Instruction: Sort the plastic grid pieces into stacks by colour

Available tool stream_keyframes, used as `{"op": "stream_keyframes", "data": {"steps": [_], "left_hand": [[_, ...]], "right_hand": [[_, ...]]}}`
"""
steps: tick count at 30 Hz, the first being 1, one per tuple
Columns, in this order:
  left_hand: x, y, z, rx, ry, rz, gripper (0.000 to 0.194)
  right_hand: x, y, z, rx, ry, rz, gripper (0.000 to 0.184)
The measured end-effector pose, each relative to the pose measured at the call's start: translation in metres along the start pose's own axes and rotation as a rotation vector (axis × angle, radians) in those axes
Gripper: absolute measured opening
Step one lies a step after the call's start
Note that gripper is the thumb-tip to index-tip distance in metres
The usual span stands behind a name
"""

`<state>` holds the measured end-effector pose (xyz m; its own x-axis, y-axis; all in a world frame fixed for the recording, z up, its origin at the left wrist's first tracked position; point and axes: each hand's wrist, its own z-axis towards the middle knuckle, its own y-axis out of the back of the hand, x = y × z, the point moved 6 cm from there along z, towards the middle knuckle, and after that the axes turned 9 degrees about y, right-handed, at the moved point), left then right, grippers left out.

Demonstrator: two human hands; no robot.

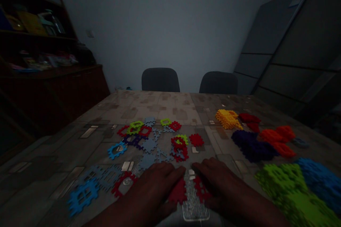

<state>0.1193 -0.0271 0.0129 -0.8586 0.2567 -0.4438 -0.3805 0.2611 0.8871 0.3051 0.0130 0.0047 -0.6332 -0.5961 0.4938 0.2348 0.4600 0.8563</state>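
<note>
Holding a red square (178, 190) in your half-curled left hand (157, 182), you grip a red frame (198, 186) with your half-curled right hand (220, 177).

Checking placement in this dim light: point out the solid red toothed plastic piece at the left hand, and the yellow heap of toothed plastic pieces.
Solid red toothed plastic piece (179, 192): head view, on its uncovered flat face.
Yellow heap of toothed plastic pieces (227, 118): head view, mid-heap.
</note>
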Motion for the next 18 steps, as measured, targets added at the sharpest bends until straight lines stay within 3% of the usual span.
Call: {"op": "stream_keyframes", "data": {"steps": [7,12,18], "left_hand": [[0.002,-0.008,0.000,-0.006,-0.007,0.021,0.077],[0.004,-0.004,-0.002,-0.016,-0.016,-0.005,0.078],[0.033,0.027,0.005,-0.111,0.070,-0.059,0.042]], "right_hand": [[-0.019,-0.014,-0.002,-0.048,0.007,0.006,0.086],[-0.015,-0.006,0.000,-0.123,0.067,0.006,0.080],[-0.014,0.012,0.006,-0.191,0.039,-0.014,0.046]]}}
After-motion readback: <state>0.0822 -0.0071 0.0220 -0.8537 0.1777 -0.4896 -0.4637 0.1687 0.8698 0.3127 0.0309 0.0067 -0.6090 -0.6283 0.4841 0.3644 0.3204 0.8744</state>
